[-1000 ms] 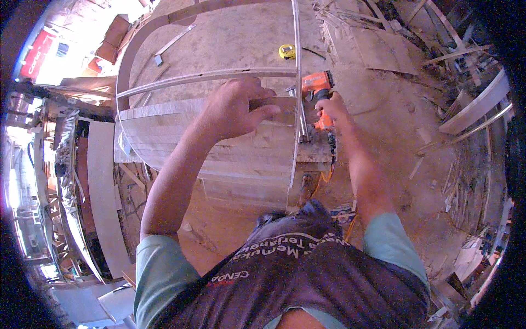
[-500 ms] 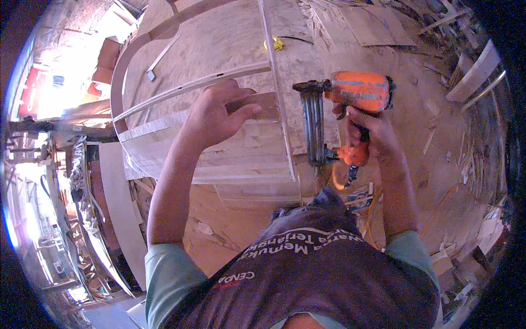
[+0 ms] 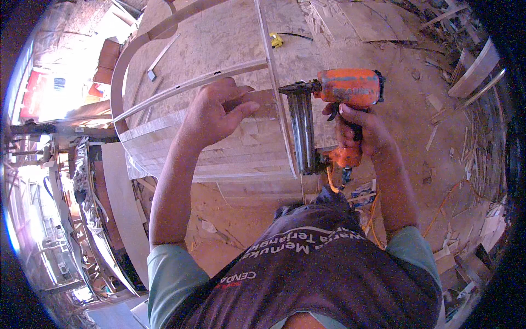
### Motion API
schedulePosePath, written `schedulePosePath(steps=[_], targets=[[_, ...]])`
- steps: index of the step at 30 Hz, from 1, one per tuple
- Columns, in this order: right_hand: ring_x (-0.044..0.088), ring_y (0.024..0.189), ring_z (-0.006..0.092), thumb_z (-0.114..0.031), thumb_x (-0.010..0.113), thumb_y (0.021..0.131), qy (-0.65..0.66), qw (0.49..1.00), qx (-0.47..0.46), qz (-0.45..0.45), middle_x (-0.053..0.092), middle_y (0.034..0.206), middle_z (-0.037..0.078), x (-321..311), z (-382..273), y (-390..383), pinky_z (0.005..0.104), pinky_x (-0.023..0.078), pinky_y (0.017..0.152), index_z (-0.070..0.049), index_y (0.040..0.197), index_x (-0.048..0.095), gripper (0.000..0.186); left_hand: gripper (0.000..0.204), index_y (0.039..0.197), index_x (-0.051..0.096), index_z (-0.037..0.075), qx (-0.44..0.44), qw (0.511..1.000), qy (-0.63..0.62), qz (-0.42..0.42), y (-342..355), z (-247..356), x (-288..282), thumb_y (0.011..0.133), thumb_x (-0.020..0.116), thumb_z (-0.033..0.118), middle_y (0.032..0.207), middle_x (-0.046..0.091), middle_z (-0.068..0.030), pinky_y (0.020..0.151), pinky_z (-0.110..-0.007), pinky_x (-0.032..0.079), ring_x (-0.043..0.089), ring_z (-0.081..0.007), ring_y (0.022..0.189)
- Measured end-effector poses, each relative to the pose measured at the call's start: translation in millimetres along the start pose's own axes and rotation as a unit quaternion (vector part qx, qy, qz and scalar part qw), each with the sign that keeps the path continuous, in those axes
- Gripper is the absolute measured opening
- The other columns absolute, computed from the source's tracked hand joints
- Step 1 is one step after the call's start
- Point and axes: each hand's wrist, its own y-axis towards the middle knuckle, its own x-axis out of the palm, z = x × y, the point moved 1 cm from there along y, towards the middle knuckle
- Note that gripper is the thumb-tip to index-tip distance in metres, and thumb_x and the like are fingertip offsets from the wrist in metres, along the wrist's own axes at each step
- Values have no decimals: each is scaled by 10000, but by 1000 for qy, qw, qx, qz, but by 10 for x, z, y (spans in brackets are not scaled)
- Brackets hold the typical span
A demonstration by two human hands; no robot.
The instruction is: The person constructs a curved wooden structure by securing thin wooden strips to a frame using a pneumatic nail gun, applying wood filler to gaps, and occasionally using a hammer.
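Observation:
My right hand [image 3: 364, 129] is wrapped around the grip of an orange and black air nail gun [image 3: 350, 86], a finger by its trigger. The gun's dark nose points left, at the upright edge strip [image 3: 284, 129] of a curved wooden frame [image 3: 205, 178]; whether they touch I cannot tell. Across that strip, my left hand [image 3: 216, 115] is closed, thumb toward the fingers, on a short piece of wood [image 3: 267, 102] whose end meets the strip. Above it runs a slender crossbar [image 3: 192, 83]. My left fingertips are partly hidden.
A yellow tape measure [image 3: 276, 40] lies beyond the edge strip. An orange air hose [image 3: 375, 214] trails across the floor at right. Wood offcuts [image 3: 474, 68] and scraps litter the right side. Boards and panels [image 3: 121, 203] lean at the left.
The nail gun in my right hand has moved left, bringing its nose up to the frame's edge strip. My left hand stays nearly in place on the wood piece.

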Motion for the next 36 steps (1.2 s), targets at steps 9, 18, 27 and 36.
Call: schedulePosePath(steps=[9, 18, 27, 36], targets=[[436, 395, 73, -317, 698, 926, -7, 999, -5, 45, 473, 540, -29, -13, 33, -2, 246, 383, 388, 9, 1059, 646, 356, 287, 1007, 752, 10, -5, 999, 30, -10, 8, -67, 28, 836, 810, 233, 755, 601, -97, 624, -347, 485, 610, -213, 662], [450, 408, 76, -312, 695, 928, 13, 999, 28, 11, 470, 544, -31, -114, 111, 35, 259, 403, 403, -5, 1043, 626, 335, 316, 1037, 742, -10, -17, 1000, 13, -14, 4, -36, 27, 861, 808, 244, 737, 563, -80, 613, -327, 470, 573, -167, 646], [428, 402, 95, -335, 674, 951, 57, 998, 33, -16, 449, 534, -25, -125, 230, 1, 269, 406, 418, 0, 1074, 610, 363, 362, 1044, 722, -49, -20, 1000, -4, -8, 7, -11, 32, 868, 807, 256, 762, 602, -87, 652, -316, 501, 632, -172, 701], [405, 412, 77, -317, 662, 962, 46, 998, 28, -34, 426, 559, -36, -96, 137, 10, 256, 403, 410, -17, 1043, 605, 316, 362, 1065, 737, 1, -21, 997, 68, -18, 4, -31, 14, 859, 797, 294, 796, 651, -121, 688, -353, 524, 660, -237, 726]])
